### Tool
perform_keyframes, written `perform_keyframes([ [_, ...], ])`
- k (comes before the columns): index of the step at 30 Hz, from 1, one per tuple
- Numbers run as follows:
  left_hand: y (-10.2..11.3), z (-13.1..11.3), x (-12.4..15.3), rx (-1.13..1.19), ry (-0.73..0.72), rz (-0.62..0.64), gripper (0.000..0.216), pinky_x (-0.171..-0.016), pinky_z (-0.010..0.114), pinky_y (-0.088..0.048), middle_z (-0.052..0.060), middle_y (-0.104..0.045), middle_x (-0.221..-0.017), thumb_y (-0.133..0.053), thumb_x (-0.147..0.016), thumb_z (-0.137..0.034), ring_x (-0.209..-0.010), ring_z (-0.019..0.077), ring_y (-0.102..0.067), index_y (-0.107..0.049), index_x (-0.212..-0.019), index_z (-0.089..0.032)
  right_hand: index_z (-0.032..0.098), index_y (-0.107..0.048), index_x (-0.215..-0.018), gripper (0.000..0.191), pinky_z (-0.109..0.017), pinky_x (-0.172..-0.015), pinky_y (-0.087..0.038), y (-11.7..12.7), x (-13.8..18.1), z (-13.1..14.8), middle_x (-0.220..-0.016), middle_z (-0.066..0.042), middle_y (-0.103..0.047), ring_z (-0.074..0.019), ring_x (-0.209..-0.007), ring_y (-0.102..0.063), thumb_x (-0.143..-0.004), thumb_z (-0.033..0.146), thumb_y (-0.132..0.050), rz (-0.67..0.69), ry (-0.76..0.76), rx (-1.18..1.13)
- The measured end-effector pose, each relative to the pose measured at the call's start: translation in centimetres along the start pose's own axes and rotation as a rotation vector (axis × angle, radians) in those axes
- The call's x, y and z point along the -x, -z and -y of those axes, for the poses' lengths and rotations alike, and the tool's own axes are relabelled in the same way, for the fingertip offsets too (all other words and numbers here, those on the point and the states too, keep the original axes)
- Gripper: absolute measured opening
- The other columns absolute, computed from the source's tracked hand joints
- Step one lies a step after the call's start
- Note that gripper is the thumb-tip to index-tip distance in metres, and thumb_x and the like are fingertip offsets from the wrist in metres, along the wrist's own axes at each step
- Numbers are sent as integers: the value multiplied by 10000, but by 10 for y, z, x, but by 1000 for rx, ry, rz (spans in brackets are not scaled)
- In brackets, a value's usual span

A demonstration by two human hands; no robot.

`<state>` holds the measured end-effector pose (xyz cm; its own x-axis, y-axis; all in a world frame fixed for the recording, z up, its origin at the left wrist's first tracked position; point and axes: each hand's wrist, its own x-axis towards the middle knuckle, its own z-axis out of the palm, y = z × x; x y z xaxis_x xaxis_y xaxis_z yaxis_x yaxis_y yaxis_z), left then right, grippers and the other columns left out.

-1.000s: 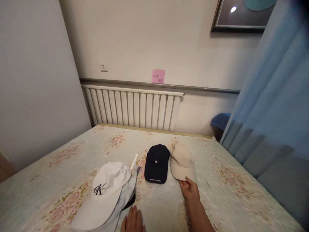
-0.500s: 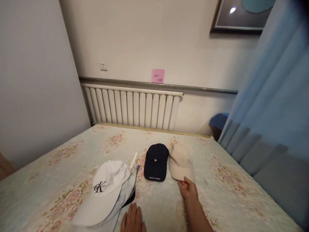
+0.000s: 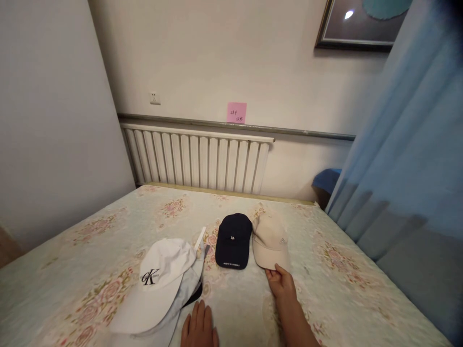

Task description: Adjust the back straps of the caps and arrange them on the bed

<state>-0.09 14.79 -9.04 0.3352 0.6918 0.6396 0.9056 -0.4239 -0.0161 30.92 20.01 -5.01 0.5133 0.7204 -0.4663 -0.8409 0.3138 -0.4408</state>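
My right hand (image 3: 282,285) pinches the front edge of the brim of a beige baseball cap (image 3: 270,243), thumb on top. Directly left of that cap, close against it, a black baseball cap (image 3: 233,243) with a small white emblem lies brim toward me. My left hand (image 3: 198,325) lies flat and open on the floral sheet, holding nothing. Just left of it, a white baseball cap (image 3: 162,262) with black CK letters tops a loose stack. Under it show a light grey cap (image 3: 186,291) and a black brim (image 3: 194,295), both mostly hidden.
The floral sheet (image 3: 144,217) covers a bed reaching to a white radiator (image 3: 202,159). A blue curtain (image 3: 398,193) hangs along the right. A pink note (image 3: 236,113) and a framed picture (image 3: 356,46) are on the wall. A grey-white panel (image 3: 54,120) stands at left.
Almost nothing differs. The view has tilted very slightly; the caps and both hands keep the same places.
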Motion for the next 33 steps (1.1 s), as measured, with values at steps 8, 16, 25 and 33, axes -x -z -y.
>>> perform_keyframes([
  [8, 8, -7, -3, 56, 84, 70, 366, -958, 429, -346, 95, -598, -1206, -440, -751, -213, -1166, 238, -480, -626, -1061, -155, 209, -561, -972, 370, -341, -830, -525, 0, 3, -1, -824, 13, -722, -136, -743, -682, -660, 9, -557, -13, -2, 11],
  [16, 11, -8, -4, 71, 111, 144, 381, -984, 422, -326, 90, -579, -1233, -444, -756, -218, -1192, 236, -453, -618, -1089, -153, 203, -555, -1024, 408, -344, -858, -516, -1, 8, -1, -854, 7, -724, -137, -794, -683, -670, 1, -550, 7, 2, 25],
  [25, 14, -7, -5, 54, 100, 164, 384, -990, 425, -324, 88, -566, -1250, -434, -762, -189, -1204, 237, -444, -611, -1101, -159, 192, -548, -1022, 410, -348, -811, -543, 0, 11, -1, -851, 0, -724, -140, -740, -690, -665, -10, -561, 13, -9, 72],
  [33, 16, -7, -6, 57, 81, 186, 398, -995, 423, -315, 89, -550, -1269, -436, -765, -195, -1216, 236, -429, -594, -1128, -157, 179, -534, -923, 315, -374, -855, -526, 0, 14, -1, -743, 18, -708, -149, -731, -693, -671, -8, -567, 25, -17, 82],
])
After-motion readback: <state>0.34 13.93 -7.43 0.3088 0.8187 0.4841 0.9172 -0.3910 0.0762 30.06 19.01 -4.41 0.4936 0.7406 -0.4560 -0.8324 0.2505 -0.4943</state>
